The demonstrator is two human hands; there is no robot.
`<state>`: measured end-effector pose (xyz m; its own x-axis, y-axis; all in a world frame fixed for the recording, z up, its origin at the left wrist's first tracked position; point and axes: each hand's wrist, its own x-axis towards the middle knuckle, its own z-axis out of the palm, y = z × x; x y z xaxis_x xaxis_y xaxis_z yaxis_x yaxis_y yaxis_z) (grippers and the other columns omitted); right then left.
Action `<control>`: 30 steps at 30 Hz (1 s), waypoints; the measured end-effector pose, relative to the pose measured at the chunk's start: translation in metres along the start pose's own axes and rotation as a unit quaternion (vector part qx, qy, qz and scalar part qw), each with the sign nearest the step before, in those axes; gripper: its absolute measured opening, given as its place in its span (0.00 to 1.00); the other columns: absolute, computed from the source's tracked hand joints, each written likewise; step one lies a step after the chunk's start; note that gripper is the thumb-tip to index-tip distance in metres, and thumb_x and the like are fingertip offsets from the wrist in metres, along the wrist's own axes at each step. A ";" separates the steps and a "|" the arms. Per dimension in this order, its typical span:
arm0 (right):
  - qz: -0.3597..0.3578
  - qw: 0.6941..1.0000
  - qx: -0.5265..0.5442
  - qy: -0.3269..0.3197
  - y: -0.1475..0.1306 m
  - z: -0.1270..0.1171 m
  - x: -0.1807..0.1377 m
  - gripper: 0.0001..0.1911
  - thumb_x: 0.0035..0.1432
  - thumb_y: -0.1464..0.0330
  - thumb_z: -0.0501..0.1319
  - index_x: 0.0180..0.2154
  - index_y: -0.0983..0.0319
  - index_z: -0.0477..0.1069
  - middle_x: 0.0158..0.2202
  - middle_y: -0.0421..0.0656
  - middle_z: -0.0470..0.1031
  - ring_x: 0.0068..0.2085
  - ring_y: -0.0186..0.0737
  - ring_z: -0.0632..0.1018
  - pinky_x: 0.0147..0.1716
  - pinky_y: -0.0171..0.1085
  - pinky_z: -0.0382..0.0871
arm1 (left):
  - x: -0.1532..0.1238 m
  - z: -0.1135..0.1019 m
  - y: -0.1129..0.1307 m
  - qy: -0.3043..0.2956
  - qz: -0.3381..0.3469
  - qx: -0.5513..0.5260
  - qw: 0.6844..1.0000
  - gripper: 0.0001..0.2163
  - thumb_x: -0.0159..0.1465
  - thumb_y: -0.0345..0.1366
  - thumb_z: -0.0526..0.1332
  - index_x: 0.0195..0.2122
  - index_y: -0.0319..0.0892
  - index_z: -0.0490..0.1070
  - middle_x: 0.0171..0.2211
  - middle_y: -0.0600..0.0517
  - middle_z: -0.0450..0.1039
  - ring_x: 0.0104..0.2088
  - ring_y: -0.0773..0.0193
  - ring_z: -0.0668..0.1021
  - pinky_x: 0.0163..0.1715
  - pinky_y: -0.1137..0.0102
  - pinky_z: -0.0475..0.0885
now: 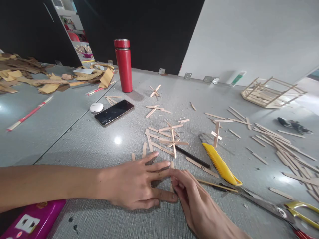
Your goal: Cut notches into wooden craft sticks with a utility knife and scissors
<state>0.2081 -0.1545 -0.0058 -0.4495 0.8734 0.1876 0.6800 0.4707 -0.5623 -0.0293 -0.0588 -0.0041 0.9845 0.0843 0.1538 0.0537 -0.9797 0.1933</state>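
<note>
My left hand (136, 181) lies flat on the grey table (82, 146), fingers spread, pressing on a wooden stick (171, 165) that is mostly hidden under it. My right hand (196, 202) comes in from the lower right and its fingertips pinch the same stick where the two hands meet. Just beyond the fingers lies a loose pile of wooden craft sticks (164, 137), some glued into crosses. A black pen (193, 157) and a yellow utility knife (220, 164) lie right of the hands.
Scissors (276, 207) lie at lower right, more sticks (281, 146) and a stick frame (270, 93) further right. A red flask (123, 64), a phone (114, 112) and a white earbud case (96, 107) stand behind. Cardboard scraps (37, 78) fill the far left; a pink power strip (32, 222) sits at lower left.
</note>
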 end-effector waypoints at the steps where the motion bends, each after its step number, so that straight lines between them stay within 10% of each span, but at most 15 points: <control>1: -0.001 1.000 -0.003 0.006 0.000 0.000 0.000 0.25 0.69 0.74 0.53 0.65 0.59 0.59 0.46 0.48 0.80 0.42 0.42 0.82 0.40 0.37 0.79 | 0.000 0.000 0.000 0.002 0.003 0.001 1.000 0.20 0.78 0.43 0.53 0.68 0.53 0.67 0.70 0.42 0.63 0.74 0.47 0.59 0.72 0.42 0.53; 23: 0.022 0.995 -0.003 0.097 -0.004 -0.001 -0.001 0.09 0.73 0.76 0.50 0.49 0.57 0.59 0.36 0.41 0.75 0.30 0.32 0.78 0.31 0.31 0.77 | -0.001 0.001 0.000 0.004 0.006 0.003 1.000 0.20 0.78 0.42 0.53 0.69 0.52 0.65 0.73 0.38 0.56 0.73 0.43 0.60 0.70 0.39 0.55; 30: 0.013 0.994 -0.023 0.107 0.004 0.001 -0.004 0.10 0.74 0.76 0.51 0.49 0.58 0.65 0.39 0.43 0.72 0.36 0.38 0.77 0.36 0.39 0.75 | -0.001 0.002 0.001 0.041 0.021 0.072 0.996 0.21 0.77 0.40 0.54 0.69 0.48 0.65 0.66 0.36 0.68 0.70 0.44 0.66 0.67 0.45 0.63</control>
<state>0.2119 -0.1562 -0.0092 -0.3005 0.8900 0.3430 0.7175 0.4479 -0.5334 -0.0301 -0.0605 -0.0064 0.9699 0.0521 0.2377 0.0427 -0.9981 0.0447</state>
